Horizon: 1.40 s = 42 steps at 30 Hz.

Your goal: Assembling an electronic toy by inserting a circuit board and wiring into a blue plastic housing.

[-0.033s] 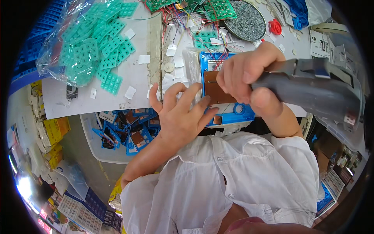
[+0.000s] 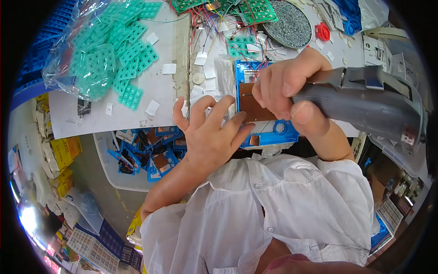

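Note:
In my right hand (image 2: pixel 296 86), closed round it, is a dark grey electric screwdriver (image 2: pixel 360 98); its tip is hidden behind my fingers. Beneath that hand sits a blue plastic casing (image 2: pixel 276 138) with a brown circuit board (image 2: pixel 255 105) in it and thin red wires at its top. My left hand (image 2: pixel 210 130) has its fingers spread, with the thumb and a fingertip resting against the casing's left edge. Whether a screw is under the tool cannot be seen.
A round tray of small screws (image 2: pixel 288 23) stands beyond the casing, beside green circuit boards (image 2: pixel 258 11) with loose wires. Turquoise keypads (image 2: pixel 130 59) spill from a clear bag at left. Below the table edge, a clear bin (image 2: pixel 107 166) contains blue casings. White paper pieces lie about.
Both hands have shifted very slightly left, and the screwdriver has tilted a little. The casing stays in place.

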Motion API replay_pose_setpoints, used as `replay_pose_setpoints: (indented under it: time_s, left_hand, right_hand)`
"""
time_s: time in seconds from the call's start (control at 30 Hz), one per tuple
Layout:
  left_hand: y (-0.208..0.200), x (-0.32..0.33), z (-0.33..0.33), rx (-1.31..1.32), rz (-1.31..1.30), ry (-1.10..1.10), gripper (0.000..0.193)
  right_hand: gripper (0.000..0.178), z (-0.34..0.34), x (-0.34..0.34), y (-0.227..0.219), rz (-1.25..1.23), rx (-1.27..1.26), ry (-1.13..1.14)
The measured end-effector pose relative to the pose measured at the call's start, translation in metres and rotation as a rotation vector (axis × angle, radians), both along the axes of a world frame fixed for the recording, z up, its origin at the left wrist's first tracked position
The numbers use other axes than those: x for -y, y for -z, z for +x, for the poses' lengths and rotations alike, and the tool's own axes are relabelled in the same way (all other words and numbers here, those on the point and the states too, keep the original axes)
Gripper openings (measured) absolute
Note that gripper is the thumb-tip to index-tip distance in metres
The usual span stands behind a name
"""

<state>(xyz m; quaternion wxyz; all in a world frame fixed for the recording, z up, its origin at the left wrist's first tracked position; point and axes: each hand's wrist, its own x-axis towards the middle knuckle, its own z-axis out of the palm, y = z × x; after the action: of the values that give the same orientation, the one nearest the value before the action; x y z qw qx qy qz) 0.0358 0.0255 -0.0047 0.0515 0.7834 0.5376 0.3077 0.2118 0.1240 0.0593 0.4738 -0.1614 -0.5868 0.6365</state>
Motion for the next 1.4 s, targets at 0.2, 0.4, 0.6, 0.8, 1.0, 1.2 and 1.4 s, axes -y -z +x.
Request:
replay_pose_setpoints:
  time_s: [0.2, 0.4, 0.6, 0.8, 1.0, 1.2, 1.4]
  left_hand:
    - [-0.002, -0.003, 0.000, -0.003, 0.003, -0.018, 0.019]
    - [-0.003, -0.003, 0.001, 0.017, -0.024, 0.007, 0.013]
    - [-0.009, -0.002, 0.002, 0.093, -0.157, 0.102, 0.018]
    - [-0.020, 0.023, 0.012, 0.136, -0.231, 0.155, 0.019]
    - [-0.011, 0.024, 0.019, 0.101, -0.059, 0.168, 0.018]
    - [-0.020, 0.023, 0.021, 0.213, -0.109, 0.170, 0.017]
    - [-0.036, 0.024, 0.001, 0.788, -1.192, 0.047, 0.013]
  right_hand:
    - [0.025, 0.003, -0.004, 0.007, 0.046, 0.227, -0.084]
    - [0.024, 0.000, -0.008, 0.000, 0.186, 0.350, -0.189]
    - [0.032, 0.009, -0.023, 0.011, -0.090, 0.031, -0.236]
    - [0.055, 0.057, -0.023, -0.038, 0.352, 0.174, 0.246]
    - [0.042, 0.111, 0.063, -0.010, 0.651, 0.431, 0.810]
    - [0.028, 0.059, 0.075, 0.040, 0.662, 0.836, 0.212]
    - [0.021, 0.061, 0.078, 0.050, 0.736, 0.762, 0.331]
